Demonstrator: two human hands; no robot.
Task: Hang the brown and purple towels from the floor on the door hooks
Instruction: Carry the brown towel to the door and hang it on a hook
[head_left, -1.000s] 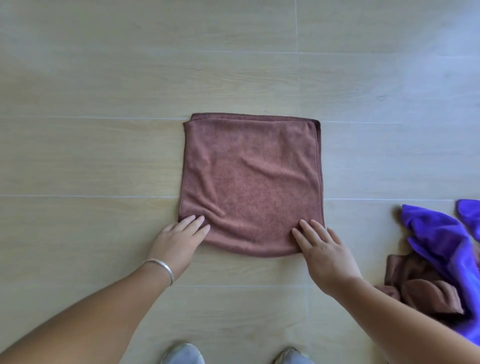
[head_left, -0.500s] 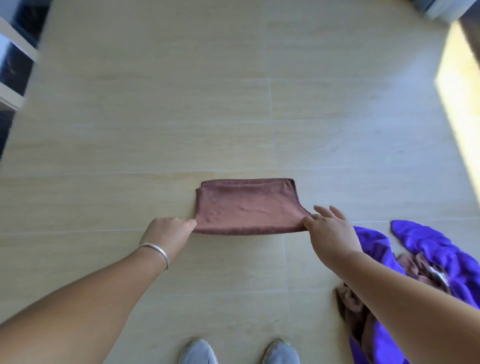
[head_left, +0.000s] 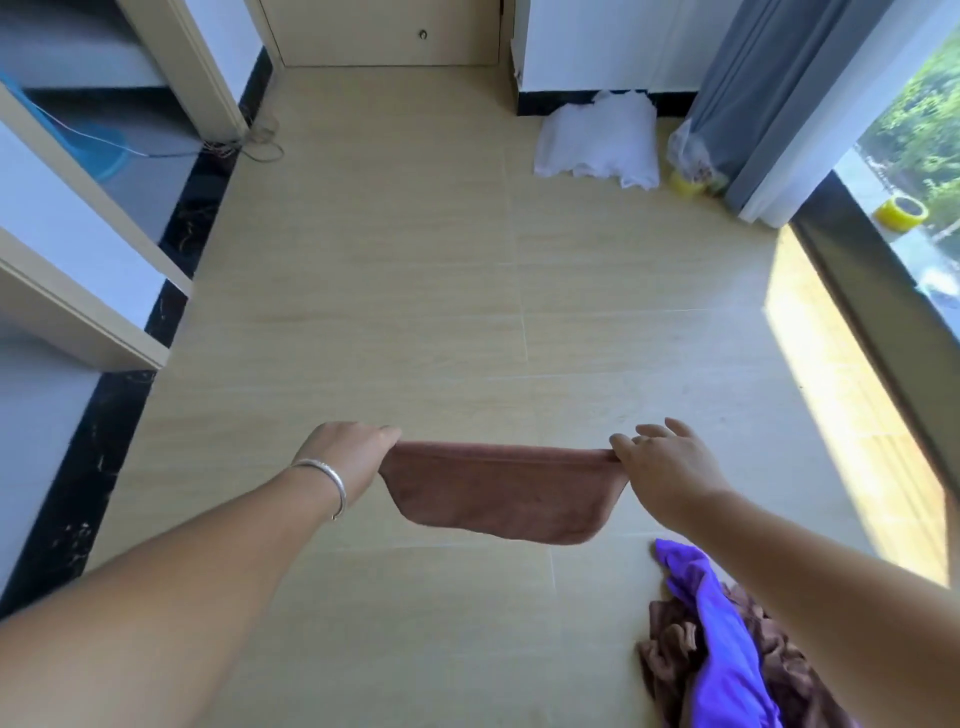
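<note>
The folded brown towel (head_left: 498, 491) hangs in the air above the tiled floor (head_left: 441, 312), stretched between both hands. The left hand (head_left: 347, 451) grips its left top corner with fingers curled round the cloth. The right hand (head_left: 662, 467) pinches the right top corner between thumb and forefinger, its other fingers loosely spread. A purple towel (head_left: 719, 644) lies crumpled on another brown towel (head_left: 670, 649) on the floor at lower right.

Left hand: my left hand (head_left: 347, 448) pinches the folded brown towel (head_left: 498, 491) at frame centre.
Right hand: my right hand (head_left: 662, 465) pinches its other corner.
Lower right: purple towel (head_left: 719, 636) on floor (head_left: 415, 260).
</note>
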